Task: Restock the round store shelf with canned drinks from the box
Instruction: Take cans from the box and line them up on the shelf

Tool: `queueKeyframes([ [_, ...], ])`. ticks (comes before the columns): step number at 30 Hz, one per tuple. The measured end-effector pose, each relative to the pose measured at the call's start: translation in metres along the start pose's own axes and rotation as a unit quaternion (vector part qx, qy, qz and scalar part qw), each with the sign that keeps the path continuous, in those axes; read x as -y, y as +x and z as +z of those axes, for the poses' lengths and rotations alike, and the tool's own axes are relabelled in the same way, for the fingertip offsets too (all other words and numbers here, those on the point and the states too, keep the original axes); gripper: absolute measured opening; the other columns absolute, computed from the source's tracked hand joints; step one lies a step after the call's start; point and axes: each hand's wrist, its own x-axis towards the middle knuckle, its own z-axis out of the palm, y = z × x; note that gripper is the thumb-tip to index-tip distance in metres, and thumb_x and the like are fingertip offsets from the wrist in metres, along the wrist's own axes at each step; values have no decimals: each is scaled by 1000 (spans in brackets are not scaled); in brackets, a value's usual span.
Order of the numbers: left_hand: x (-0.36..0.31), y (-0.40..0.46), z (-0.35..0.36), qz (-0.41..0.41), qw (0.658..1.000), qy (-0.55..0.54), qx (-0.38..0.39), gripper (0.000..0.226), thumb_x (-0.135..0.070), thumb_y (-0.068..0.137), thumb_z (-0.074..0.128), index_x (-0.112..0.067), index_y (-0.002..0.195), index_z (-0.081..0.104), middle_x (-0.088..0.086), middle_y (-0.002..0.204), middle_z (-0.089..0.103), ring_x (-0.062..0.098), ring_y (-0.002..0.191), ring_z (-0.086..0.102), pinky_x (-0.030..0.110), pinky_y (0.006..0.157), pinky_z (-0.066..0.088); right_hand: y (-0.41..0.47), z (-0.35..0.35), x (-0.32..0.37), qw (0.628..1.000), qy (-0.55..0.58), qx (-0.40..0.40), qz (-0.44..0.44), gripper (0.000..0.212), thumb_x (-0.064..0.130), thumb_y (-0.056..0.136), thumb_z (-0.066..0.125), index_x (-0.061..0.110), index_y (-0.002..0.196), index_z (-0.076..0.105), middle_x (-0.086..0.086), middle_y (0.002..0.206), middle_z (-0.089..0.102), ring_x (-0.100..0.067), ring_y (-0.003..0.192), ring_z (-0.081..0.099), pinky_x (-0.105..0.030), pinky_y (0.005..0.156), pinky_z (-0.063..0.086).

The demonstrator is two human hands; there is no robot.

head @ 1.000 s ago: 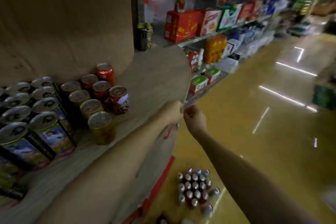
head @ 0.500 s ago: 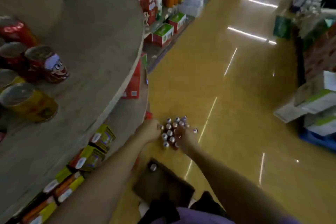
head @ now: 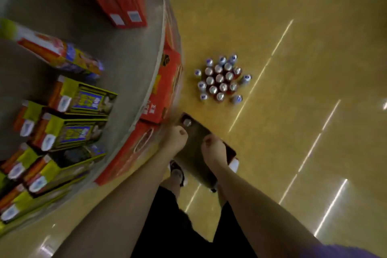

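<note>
A person reaches both arms down over a brown box [head: 196,153] on the shop floor, left hand [head: 176,138] and right hand [head: 213,148] curled into loose fists; whether they grip it is unclear. Just beyond the hands stand clustered cans [head: 219,78]; the round shelf [head: 134,81] curves left.

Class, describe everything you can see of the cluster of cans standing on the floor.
The cluster of cans stands upright on the yellowish floor, just beyond the round shelf's base. Seen from above, silver tops dominate; the inner cans look red-sided, while several at the edges look white with blue marks. They are packed close together, in rough rows. No wrap or tray shows. Neither hand touches them; both are lower in the frame, over a flat brown box.
</note>
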Motion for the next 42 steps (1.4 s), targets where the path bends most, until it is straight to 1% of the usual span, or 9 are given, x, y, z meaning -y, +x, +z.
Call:
queueKeyframes([
  [5, 55, 81, 69, -60, 995, -35, 76, 13, -18, 94, 53, -18, 88, 65, 4, 90, 65, 26, 89, 63, 38, 79, 52, 58, 52, -53, 991, 102, -8, 91, 14, 21, 96, 52, 18, 105, 62, -1, 98, 66, -22, 94, 61, -27, 74, 42],
  [10, 106, 172, 124, -85, 994, -39, 50, 12, -12, 96, 51, -18, 102, 60, 4, 100, 61, 26, 94, 59, 31, 76, 47, 132, 128, -110, 983, 119, -29, 138, 16, 21, 95, 53, 17, 107, 63, -1, 102, 67, -20, 96, 62, -25, 76, 42],
  [20, 175, 327, 178, -94, 993, -64, 31, 24, -16, 96, 49, -22, 117, 59, 0, 112, 63, 18, 100, 60, 33, 88, 52, 267, 241, -173, 975, 151, -66, 146, 18, 19, 96, 53, 15, 110, 64, 0, 102, 66, -17, 94, 62, -31, 83, 52],
  [23, 184, 365, 185, -104, 990, -89, 5, 32, -17, 97, 48, -21, 128, 56, 3, 120, 61, 23, 111, 58, 43, 100, 48, 304, 263, -176, 976, 151, -59, 143, 23, 16, 95, 53, 10, 114, 65, -4, 105, 68, -20, 99, 64, -32, 88, 52],
  [27, 188, 408, 197, -110, 988, -112, 15, 35, -27, 99, 42, -23, 132, 52, 9, 126, 58, 30, 115, 55, 46, 103, 45, 349, 285, -181, 989, 90, -28, 114, 26, 19, 98, 46, 8, 110, 67, -13, 110, 69, -31, 103, 63, -37, 90, 50],
  [30, 185, 432, 206, -141, 979, -142, 25, 36, -40, 101, 40, -26, 132, 51, 2, 129, 55, 24, 119, 52, 45, 105, 44, 381, 294, -183, 994, 23, 44, 95, 40, 32, 99, 46, 16, 135, 51, -14, 131, 60, -32, 117, 58, -35, 94, 45],
  [33, 180, 446, 213, -159, 969, -188, 31, 30, -37, 104, 36, -25, 123, 56, 3, 119, 58, 22, 111, 56, 42, 101, 48, 400, 302, -185, 988, 41, 104, 105, 57, 42, 98, 47, 18, 148, 34, -9, 148, 45, -27, 134, 45, -31, 107, 34],
  [38, 184, 426, 219, -142, 960, -236, 44, 36, -36, 101, 45, -25, 134, 53, 2, 120, 64, 21, 108, 62, 42, 99, 50, 379, 301, -195, 980, 119, 58, 149, 48, 36, 98, 52, 19, 143, 45, -8, 138, 56, -27, 123, 56, -33, 100, 45],
  [42, 190, 370, 211, -175, 942, -280, 63, 16, -25, 97, 53, -22, 113, 57, 0, 101, 64, 18, 99, 63, 42, 96, 52, 323, 285, -198, 968, 166, 55, 179, 41, 37, 102, 44, 18, 138, 50, -10, 127, 61, -27, 115, 58, -29, 84, 44],
])
